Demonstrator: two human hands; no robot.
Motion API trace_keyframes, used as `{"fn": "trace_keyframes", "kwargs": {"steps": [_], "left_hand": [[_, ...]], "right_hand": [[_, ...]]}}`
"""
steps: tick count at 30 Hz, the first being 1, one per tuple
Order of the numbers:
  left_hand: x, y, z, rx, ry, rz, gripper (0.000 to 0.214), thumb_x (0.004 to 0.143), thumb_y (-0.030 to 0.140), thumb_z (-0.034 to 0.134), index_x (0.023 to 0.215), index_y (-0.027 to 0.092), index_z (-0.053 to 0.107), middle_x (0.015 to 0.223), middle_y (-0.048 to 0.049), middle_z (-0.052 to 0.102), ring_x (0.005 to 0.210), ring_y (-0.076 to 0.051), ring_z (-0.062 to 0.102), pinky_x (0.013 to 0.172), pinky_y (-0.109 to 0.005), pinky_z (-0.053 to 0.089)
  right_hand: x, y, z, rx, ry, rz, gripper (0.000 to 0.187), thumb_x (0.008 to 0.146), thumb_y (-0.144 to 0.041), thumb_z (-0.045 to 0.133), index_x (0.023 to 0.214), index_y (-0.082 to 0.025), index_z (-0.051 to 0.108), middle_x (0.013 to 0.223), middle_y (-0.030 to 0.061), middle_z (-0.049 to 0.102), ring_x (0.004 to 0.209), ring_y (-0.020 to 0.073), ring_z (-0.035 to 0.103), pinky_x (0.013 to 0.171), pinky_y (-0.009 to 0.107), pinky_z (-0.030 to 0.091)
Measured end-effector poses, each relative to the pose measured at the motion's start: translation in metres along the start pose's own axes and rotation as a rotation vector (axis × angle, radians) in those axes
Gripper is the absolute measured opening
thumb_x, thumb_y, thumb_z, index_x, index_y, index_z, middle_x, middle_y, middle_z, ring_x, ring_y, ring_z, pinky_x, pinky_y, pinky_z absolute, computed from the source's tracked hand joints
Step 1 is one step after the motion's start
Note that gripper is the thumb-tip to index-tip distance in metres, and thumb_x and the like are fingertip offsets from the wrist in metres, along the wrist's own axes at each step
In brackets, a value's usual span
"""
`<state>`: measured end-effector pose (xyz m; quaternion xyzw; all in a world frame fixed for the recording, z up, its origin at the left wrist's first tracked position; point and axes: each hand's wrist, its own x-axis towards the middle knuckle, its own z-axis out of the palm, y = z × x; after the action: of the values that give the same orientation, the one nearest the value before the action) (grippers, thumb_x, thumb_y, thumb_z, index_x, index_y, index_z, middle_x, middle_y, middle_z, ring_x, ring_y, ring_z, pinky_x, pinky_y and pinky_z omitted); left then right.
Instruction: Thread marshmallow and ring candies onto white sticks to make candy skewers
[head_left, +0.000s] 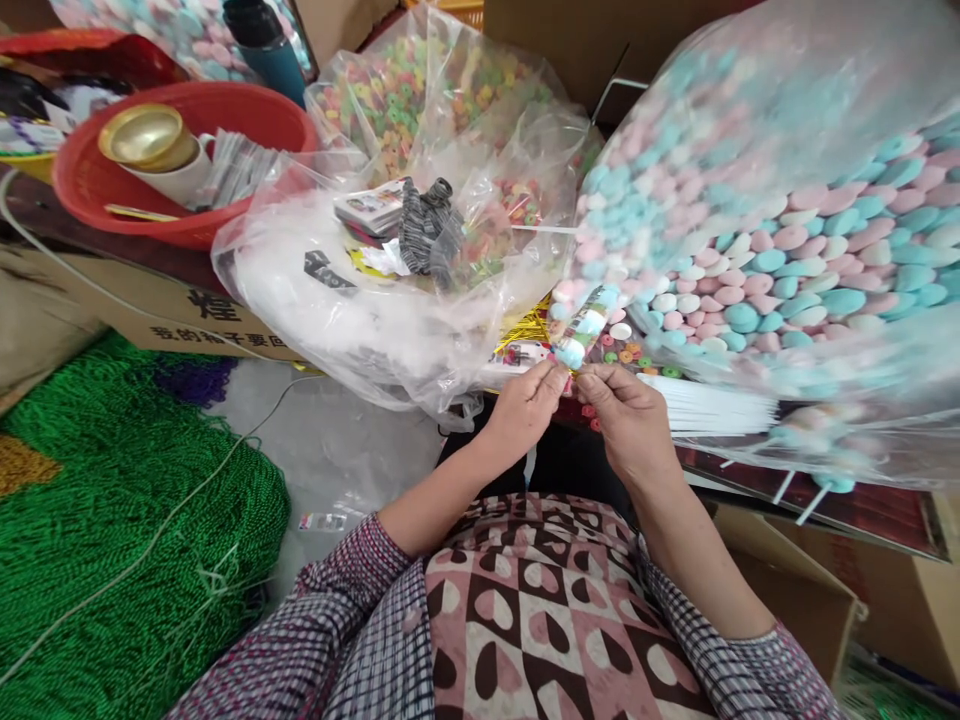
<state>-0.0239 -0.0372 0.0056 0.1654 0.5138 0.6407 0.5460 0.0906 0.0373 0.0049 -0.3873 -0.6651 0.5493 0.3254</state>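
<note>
Both my hands meet in front of me over my lap. My left hand (525, 408) and my right hand (628, 418) pinch the lower end of a small clear packet of pastel candies (586, 325), which points up and to the right. The packet holds pink, white and blue pieces. Just behind it lies a huge clear bag of pastel marshmallow candies (787, 230). A bundle of white sticks (712, 408) lies right of my right hand.
A clear bag of colourful ring candies (420, 95) and a plastic bag with cards and striped ties (352, 290) stand behind my hands. A red basin (82, 180) with a gold-lidded cup sits at left. Green bead strands (112, 520) cover the floor at left. Cardboard boxes (802, 600) are at right.
</note>
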Motion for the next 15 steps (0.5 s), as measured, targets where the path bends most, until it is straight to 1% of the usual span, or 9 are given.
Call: {"fn": "trace_keyframes", "kwargs": {"steps": [3, 4, 7, 10, 12, 15], "left_hand": [[0.000, 0.006, -0.004, 0.175, -0.048, 0.135, 0.028, 0.086, 0.037, 0.064, 0.067, 0.021, 0.051, 0.052, 0.0068, 0.038, 0.048, -0.008, 0.031, 0.049, -0.023, 0.026], [0.001, 0.006, -0.004, 0.196, -0.049, 0.150, 0.029, 0.086, 0.038, 0.063, 0.067, 0.021, 0.050, 0.052, 0.0066, 0.039, 0.048, -0.008, 0.032, 0.049, -0.023, 0.026], [0.000, 0.004, -0.004, 0.154, -0.064, 0.121, 0.031, 0.087, 0.044, 0.059, 0.069, 0.021, 0.048, 0.052, 0.0074, 0.036, 0.045, -0.008, 0.029, 0.046, -0.023, 0.024], [-0.001, -0.001, -0.003, 0.105, -0.136, 0.075, 0.034, 0.091, 0.051, 0.050, 0.074, 0.022, 0.047, 0.050, 0.0090, 0.030, 0.041, -0.008, 0.024, 0.043, -0.023, 0.022], [-0.001, -0.003, -0.004, 0.152, -0.169, 0.088, 0.034, 0.091, 0.052, 0.049, 0.075, 0.023, 0.046, 0.049, 0.0093, 0.030, 0.040, -0.008, 0.025, 0.043, -0.023, 0.022], [0.000, -0.002, -0.007, 0.284, -0.153, 0.168, 0.030, 0.090, 0.047, 0.053, 0.075, 0.022, 0.047, 0.049, 0.0084, 0.034, 0.044, -0.009, 0.030, 0.048, -0.023, 0.025]], "right_hand": [[0.001, -0.005, -0.002, 0.011, -0.005, 0.029, 0.020, 0.077, -0.039, 0.074, 0.087, -0.022, 0.075, 0.082, 0.0008, 0.072, 0.077, 0.0181, 0.064, 0.079, 0.036, 0.052], [0.002, -0.007, -0.002, 0.005, -0.017, 0.022, 0.020, 0.077, -0.039, 0.074, 0.088, -0.023, 0.076, 0.086, 0.0013, 0.073, 0.080, 0.0191, 0.065, 0.081, 0.037, 0.052], [0.002, -0.009, -0.002, -0.067, -0.031, -0.034, 0.016, 0.079, -0.037, 0.072, 0.087, -0.024, 0.076, 0.087, 0.0014, 0.074, 0.083, 0.0198, 0.066, 0.082, 0.037, 0.052], [0.001, -0.012, -0.002, -0.191, -0.024, -0.108, 0.014, 0.082, -0.034, 0.066, 0.083, -0.023, 0.074, 0.082, 0.0012, 0.071, 0.078, 0.0185, 0.063, 0.078, 0.035, 0.050], [0.000, -0.016, -0.003, -0.301, -0.003, -0.163, 0.013, 0.083, -0.031, 0.062, 0.077, -0.022, 0.071, 0.078, 0.0012, 0.069, 0.074, 0.0178, 0.061, 0.075, 0.034, 0.049], [-0.002, -0.023, -0.005, -0.464, 0.027, -0.236, 0.014, 0.082, -0.027, 0.059, 0.069, -0.022, 0.064, 0.072, 0.0009, 0.066, 0.069, 0.0174, 0.059, 0.071, 0.032, 0.046]]}}
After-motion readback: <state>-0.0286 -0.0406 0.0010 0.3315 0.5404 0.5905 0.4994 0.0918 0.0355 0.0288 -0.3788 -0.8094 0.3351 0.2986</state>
